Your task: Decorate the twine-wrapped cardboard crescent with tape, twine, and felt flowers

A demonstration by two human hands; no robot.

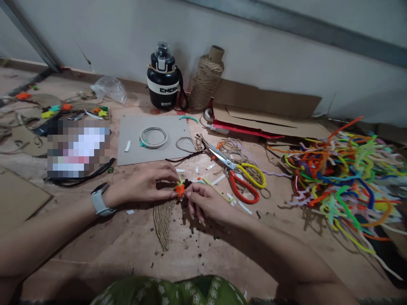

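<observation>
A twine-wrapped crescent piece (164,224) lies on the table in front of me, its lower end tapering to a point. At its upper end sits a small orange flower (179,191), with yellow-green and dark brown bits beside it. My left hand (155,182), wearing a grey-banded watch (100,199), presses the flower from the left with thumb and fingers. From the right, my right hand (203,199) pinches at the flower's edge with thumb and forefinger, the other fingers curled below. What lies exactly between those fingertips is hidden.
Scissors (229,162) with yellow and red handles lie beyond my right hand. Colourful pipe cleaners (343,178) heap at the right. A tape roll (154,137) rests on grey cardboard (127,148). Behind stand a black bottle (163,80) and a twine spool (207,78). A pixelated phone-like object (79,148) lies left.
</observation>
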